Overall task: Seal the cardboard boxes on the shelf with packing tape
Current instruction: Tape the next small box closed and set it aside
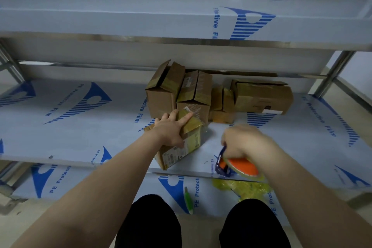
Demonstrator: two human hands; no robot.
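Observation:
A small cardboard box (181,151) lies near the front edge of the middle shelf (80,131), yellowish tape across its top. My left hand (171,129) rests flat on the box's top, fingers spread, pressing it down. To its right my right hand (241,141), blurred by motion, grips a tape dispenser (237,165) with an orange body and a blue frame, just above the shelf's front edge. Behind the box stand several more cardboard boxes (191,94), some with flaps raised, and a longer box (263,96) lying on its side.
An upper shelf (141,20) covered in blue-printed protective film overhangs the boxes. On the lowest shelf lie crumpled yellow tape scraps (247,187) and a green-handled tool (188,199). A steel post (332,74) stands at the right. My knees in black trousers (149,223) sit at the bottom.

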